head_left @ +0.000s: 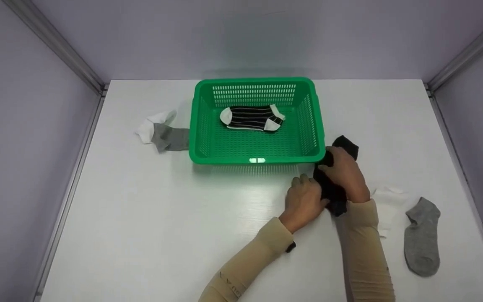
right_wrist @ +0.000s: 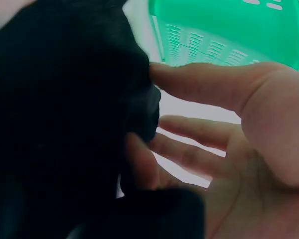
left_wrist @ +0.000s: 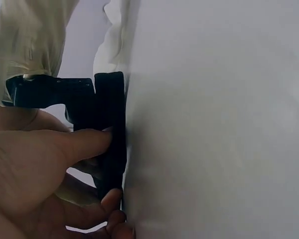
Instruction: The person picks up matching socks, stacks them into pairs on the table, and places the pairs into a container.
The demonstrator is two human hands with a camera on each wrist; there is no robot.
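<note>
A black sock (head_left: 330,186) lies on the white table just right of the basket's near corner, its dark fabric bunched. My right hand (head_left: 344,171) grips its upper part from above, between thumb and fingers. At the sock's left edge, my left hand (head_left: 303,200) pinches the lower part. The left wrist view shows the left thumb (left_wrist: 92,144) against the dark cloth (left_wrist: 112,109), close to the tabletop. In the right wrist view the black fabric (right_wrist: 60,99) fills the left side, with the right thumb (right_wrist: 199,84) at its edge.
A green basket (head_left: 257,160) holds striped black-and-white socks (head_left: 250,117). Left of it lie a white sock (head_left: 164,117) and a grey sock (head_left: 174,139). On the right are a white sock (head_left: 388,209), partly behind my right arm, and another grey sock (head_left: 422,239). Walls enclose the table.
</note>
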